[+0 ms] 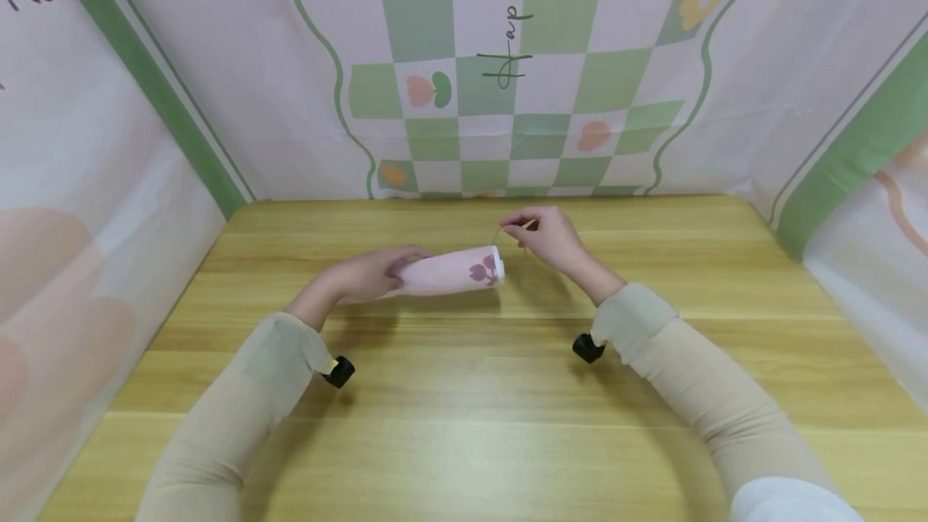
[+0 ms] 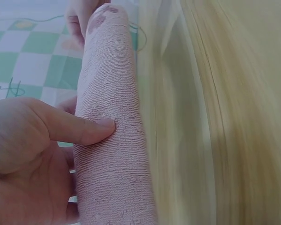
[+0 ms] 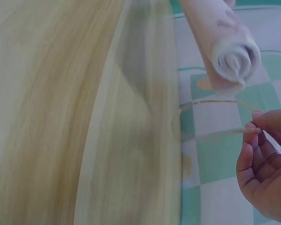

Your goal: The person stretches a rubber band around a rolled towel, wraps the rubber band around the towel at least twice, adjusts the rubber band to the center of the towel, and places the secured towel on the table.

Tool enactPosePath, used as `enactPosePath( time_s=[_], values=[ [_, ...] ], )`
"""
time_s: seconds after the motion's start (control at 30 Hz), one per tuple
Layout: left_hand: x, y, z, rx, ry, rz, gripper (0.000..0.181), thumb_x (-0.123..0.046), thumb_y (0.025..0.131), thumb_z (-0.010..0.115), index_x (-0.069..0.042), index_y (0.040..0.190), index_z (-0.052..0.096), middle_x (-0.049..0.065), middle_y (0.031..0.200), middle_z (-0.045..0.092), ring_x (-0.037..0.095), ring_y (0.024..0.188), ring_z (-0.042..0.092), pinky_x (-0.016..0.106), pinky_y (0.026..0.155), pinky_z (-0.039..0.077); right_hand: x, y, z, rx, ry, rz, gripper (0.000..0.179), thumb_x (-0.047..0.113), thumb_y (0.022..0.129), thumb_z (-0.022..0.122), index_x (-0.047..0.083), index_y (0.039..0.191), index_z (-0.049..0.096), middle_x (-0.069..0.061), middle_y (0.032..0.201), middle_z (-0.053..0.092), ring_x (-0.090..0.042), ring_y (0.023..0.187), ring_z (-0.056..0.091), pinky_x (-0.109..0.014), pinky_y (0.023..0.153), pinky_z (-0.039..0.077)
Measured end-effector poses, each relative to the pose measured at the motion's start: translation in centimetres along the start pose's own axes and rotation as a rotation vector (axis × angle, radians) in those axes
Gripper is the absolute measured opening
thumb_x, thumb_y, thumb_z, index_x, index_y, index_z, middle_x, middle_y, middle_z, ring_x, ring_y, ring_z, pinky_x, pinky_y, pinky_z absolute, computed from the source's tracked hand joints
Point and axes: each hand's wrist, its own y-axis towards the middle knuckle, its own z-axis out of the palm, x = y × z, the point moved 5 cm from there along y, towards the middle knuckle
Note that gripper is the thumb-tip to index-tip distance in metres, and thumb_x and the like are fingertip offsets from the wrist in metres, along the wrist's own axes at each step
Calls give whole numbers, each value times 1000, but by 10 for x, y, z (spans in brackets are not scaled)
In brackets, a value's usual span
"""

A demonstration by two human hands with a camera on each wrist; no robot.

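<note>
A pale pink towel (image 1: 445, 272), rolled into a tube with a dark flower print near one end, is held slightly above the table. My left hand (image 1: 371, 272) grips it toward its left end; in the left wrist view the thumb (image 2: 91, 131) presses along the terry surface while the other fingers go behind. The roll's white spiral end (image 3: 236, 63) faces my right hand (image 1: 549, 236). Between thumb and fingertips, that hand pinches a thin tan rubber band (image 3: 215, 101), which hangs as a loop just off the towel's end.
The wood-grain table (image 1: 464, 425) reaches back to a fabric backdrop (image 1: 486, 135) with green and white checks. Similar printed cloth (image 1: 94, 208) rises on both sides. Black wrist cameras (image 1: 338, 371) hang below both sleeves.
</note>
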Motion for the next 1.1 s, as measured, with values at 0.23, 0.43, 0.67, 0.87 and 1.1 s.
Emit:
enactPosePath(
  time_s=[0.23,0.43,0.67,0.87,1.1],
  values=[
    [-2,2,3,-3,-9,-20,61,9,99,48,-16,155,44,22,156,40,42,139,41,59,112,35,9,-2,10,20,26,-38,21,12,101,66,-2,114,75,-20,107,73,-43,84,67,-25,59,50],
    [1,4,5,-3,-46,-45,62,10,100,46,-17,155,42,21,157,39,41,140,40,59,113,34,14,-3,11,9,34,-44,19,12,101,67,-1,112,75,-17,105,73,-43,83,66,-24,57,48],
    [-1,4,5,0,-107,-60,63,10,100,44,-16,157,40,22,158,36,41,140,40,57,113,34,17,-4,12,12,39,-55,19,11,100,67,-1,112,76,-16,103,74,-44,82,66,-24,58,48],
    [1,5,-2,-24,-52,-54,62,8,100,45,-15,157,38,25,158,36,44,141,38,59,114,32,17,-5,12,9,34,-58,18,10,100,67,-1,112,76,-16,103,74,-43,82,66,-25,59,49],
    [1,8,-6,-51,74,-20,57,4,102,50,-11,156,39,28,154,41,46,139,42,59,112,35,20,-5,14,7,39,-66,17,8,100,67,0,111,77,-16,104,74,-34,75,66,-25,58,49]
  ],
)
